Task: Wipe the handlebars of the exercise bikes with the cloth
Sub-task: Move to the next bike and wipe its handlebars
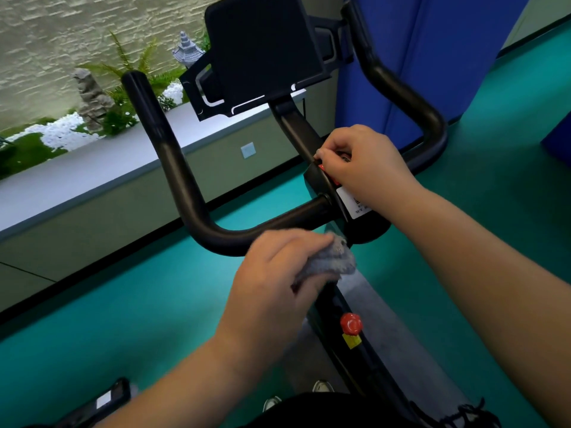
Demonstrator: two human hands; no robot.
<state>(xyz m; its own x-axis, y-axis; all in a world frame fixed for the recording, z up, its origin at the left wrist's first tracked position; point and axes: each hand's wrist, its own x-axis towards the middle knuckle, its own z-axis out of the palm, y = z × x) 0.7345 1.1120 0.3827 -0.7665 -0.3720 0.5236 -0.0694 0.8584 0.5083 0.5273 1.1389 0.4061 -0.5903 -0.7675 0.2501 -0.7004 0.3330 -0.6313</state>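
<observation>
Gripping a bunched grey cloth [327, 261], my left hand [278, 273] sits just below the crossbar of the black handlebar [173, 168], near where the bar meets the middle of the bike; the cloth is blurred, and I cannot tell whether it touches the bar. My right hand [361, 162] rests on the centre clamp of the handlebar, fingers curled over a small red and black part [324, 168] there, with a white label [355, 205] just under my wrist. The left arm of the handlebar rises up and away from me, and the right arm curves off behind my right hand. A black screen mount [262, 54] stands on the stem above both hands. Lower on the frame, below the cloth, is a red knob [351, 323] with a yellow sticker [352, 340] beneath it. The floor [123, 304] is green, a grey ledge [92, 177] runs along the left with plants [123, 100] and white pebbles behind it, and a blue padded column [432, 41] stands at the right.
</observation>
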